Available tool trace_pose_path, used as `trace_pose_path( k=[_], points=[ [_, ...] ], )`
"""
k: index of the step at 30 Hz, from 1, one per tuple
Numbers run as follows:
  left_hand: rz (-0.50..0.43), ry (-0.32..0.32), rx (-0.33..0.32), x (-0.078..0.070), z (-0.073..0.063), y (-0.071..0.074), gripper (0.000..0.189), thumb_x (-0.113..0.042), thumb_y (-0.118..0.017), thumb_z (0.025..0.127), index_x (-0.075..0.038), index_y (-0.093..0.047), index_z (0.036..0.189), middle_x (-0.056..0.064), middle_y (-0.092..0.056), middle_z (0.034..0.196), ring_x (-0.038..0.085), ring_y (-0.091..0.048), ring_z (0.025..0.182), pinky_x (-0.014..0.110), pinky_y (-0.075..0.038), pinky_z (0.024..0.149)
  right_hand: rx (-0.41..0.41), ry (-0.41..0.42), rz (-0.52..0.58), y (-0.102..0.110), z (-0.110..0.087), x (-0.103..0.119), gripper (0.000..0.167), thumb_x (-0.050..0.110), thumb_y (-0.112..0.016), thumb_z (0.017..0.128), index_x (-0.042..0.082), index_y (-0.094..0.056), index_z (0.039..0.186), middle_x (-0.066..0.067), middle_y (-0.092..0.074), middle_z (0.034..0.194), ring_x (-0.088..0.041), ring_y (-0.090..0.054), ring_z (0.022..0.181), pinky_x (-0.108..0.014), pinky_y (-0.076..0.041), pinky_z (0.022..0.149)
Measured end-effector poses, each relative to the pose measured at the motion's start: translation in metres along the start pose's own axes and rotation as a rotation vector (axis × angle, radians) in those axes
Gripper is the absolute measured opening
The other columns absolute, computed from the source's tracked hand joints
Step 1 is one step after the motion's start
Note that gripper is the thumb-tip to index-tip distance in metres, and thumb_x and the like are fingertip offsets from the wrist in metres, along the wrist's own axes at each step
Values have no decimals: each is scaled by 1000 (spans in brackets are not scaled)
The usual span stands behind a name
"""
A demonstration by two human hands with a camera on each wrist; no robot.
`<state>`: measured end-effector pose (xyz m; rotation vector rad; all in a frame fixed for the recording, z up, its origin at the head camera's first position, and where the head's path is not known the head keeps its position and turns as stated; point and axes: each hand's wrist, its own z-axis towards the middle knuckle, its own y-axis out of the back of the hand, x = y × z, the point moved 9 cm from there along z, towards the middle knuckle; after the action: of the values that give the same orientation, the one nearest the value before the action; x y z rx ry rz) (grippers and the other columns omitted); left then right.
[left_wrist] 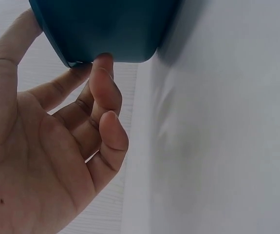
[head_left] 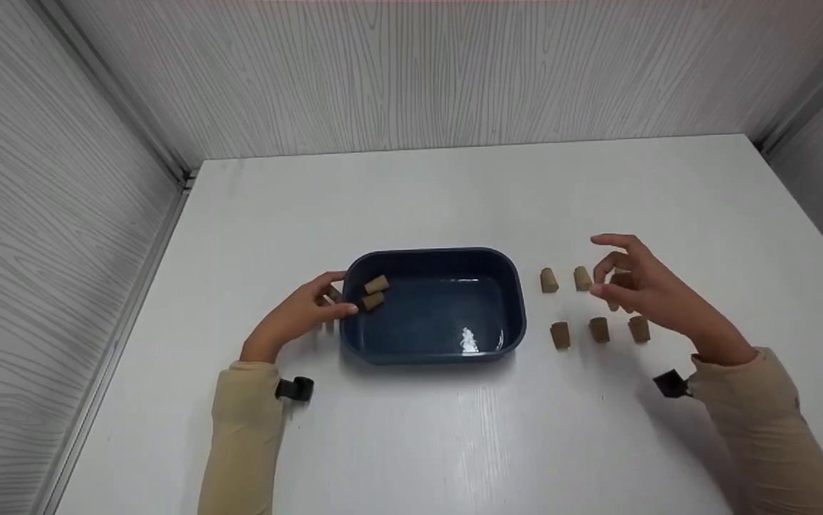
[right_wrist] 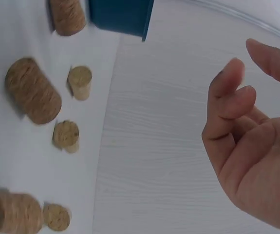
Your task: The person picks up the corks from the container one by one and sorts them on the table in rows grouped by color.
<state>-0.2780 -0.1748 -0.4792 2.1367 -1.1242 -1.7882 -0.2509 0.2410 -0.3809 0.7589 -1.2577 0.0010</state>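
Observation:
My left hand (head_left: pixel 307 304) grips the left rim of a dark blue rectangular dish (head_left: pixel 440 357), with the thumb over the edge and fingertips against the outer wall. In the left wrist view the ring and little fingers curl loosely below the dish wall (left_wrist: pixel 115 39). Two corks, a light one (head_left: pixel 376 285) and a browner one (head_left: pixel 372 301), lie inside at its left end. To the right, my right hand (head_left: pixel 643 286) hovers over corks on the table, its fingers loosely bent and holding nothing. Beneath it, a back-row cork is partly hidden.
Right of the dish, corks stand in two rows: lighter ones at the back, such as this cork (head_left: pixel 549 280), and browner ones in front, such as this cork (head_left: pixel 600 330). Wood-grain panels (head_left: pixel 411 79) enclose the white table (head_left: pixel 411 443) at the back and sides.

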Motion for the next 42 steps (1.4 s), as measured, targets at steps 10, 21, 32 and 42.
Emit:
trace_pose_path(
  k=[10, 21, 32, 42],
  points=[
    [3, 8, -14, 3, -5, 4, 76, -48, -68, 87, -16, -36, 148, 11, -56, 113, 22, -55, 86, 33, -44, 72, 22, -49, 267, -30, 39, 23, 54, 7, -59, 95, 17, -34, 141, -2, -54, 91, -10, -48, 62, -24, -36, 53],
    [2, -4, -12, 1, -7, 1, 76, -49, -68, 86, -17, -37, 148, 10, -57, 112, 21, -56, 85, 33, -44, 72, 149, -19, 94, -63, 83, 40, 63, 13, -61, 95, 11, -25, 146, -5, -52, 101, -16, -55, 65, -23, -43, 56],
    [-18, -32, -9, 1, -6, -2, 73, -47, -68, 87, -18, -39, 147, 11, -58, 110, 22, -57, 83, 32, -44, 70, 156, 5, 53, -69, 117, 61, 60, 11, -62, 94, 13, -30, 145, -3, -51, 100, -13, -56, 67, -25, -45, 64],
    [-13, -10, -14, 0, -5, 0, 76, -47, -69, 86, -17, -37, 148, 11, -58, 112, 22, -57, 84, 33, -44, 70, 175, 68, -29, -78, 157, 73, 61, 17, -60, 96, 20, -27, 148, -5, -49, 101, -17, -56, 67, -29, -47, 72]
  ],
)
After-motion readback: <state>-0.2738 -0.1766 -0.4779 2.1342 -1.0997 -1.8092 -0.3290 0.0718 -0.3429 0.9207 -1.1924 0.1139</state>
